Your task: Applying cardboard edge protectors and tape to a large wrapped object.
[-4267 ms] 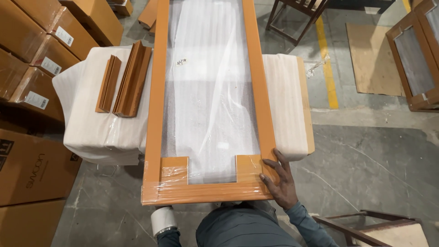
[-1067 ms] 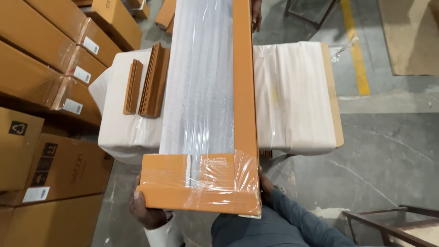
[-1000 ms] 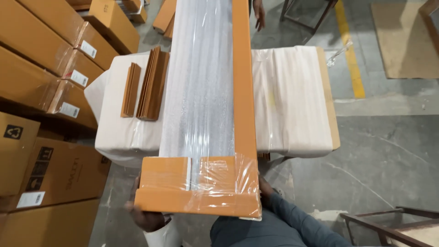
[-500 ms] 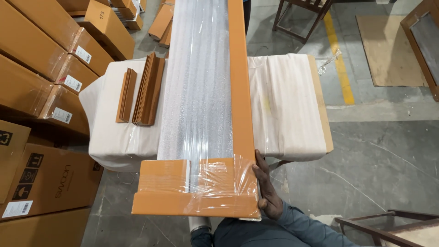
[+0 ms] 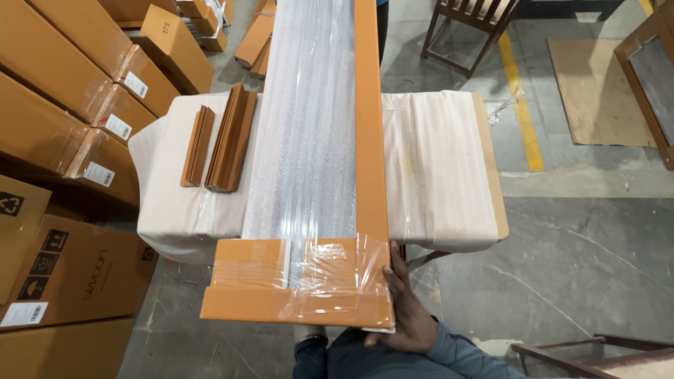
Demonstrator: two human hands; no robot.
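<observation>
Right grip (image 5: 404, 309) clasps wrapped panel (image 5: 309, 168) at near corner; left grip unseen. Corner guards (image 5: 298, 284) taped ahead; spare strips (image 5: 221, 140) far left on desk (image 5: 435, 161) unused.

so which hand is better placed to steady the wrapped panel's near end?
Right, likely. The right hand already grips the near right corner of the panel, which rests on the padded table. The left hand isn't visible.

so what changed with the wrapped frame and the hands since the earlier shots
The long wrapped frame, earlier lying flat with both side rails showing, now stands tipped with only its right rail visible. The left hand, under the near left corner a second ago, is out of view. The right hand holds the near right corner, as before. The cardboard strips on the padded table stayed put.
</observation>
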